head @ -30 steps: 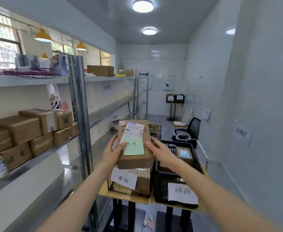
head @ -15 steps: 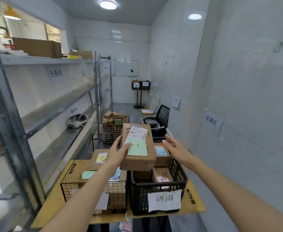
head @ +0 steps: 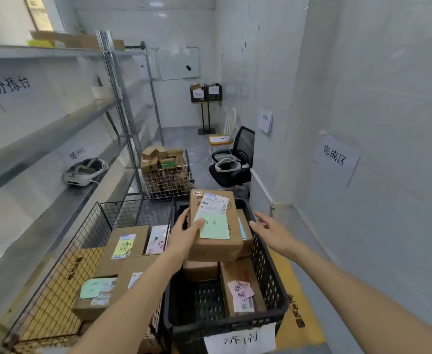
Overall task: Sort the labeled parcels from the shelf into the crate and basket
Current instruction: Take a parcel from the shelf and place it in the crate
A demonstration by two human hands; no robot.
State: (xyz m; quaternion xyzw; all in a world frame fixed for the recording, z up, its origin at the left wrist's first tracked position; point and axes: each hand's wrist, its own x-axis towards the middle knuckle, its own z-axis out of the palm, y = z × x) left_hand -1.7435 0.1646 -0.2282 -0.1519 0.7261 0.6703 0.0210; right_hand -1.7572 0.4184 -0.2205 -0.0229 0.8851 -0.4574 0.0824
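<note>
Cardboard parcel (head: 213, 223) hangs over the black crate (head: 268, 267), at three o'clock of the wire basket (head: 64, 272). Left hand (head: 184, 238) grips its left edge; right hand (head: 271, 231) is spread, apart. Best lowered flat onto the boxes beneath, label up.

Brightness: the room is evenly bright, cool and white.
Light source: faint ceiling reflections sit high on the back wall (head: 156, 11); a pale window (head: 38, 14) glows at upper left.
Shadows: soft, darkest inside the black crate (head: 271, 267) and under the shelf (head: 43, 139).
Glare: the tiled walls look washed out.
Blur: near shelf edge and forearms are smeared; small label print is unreadable.
Distortion: wide-angle bending curves the shelf uprights and the right wall.
</note>
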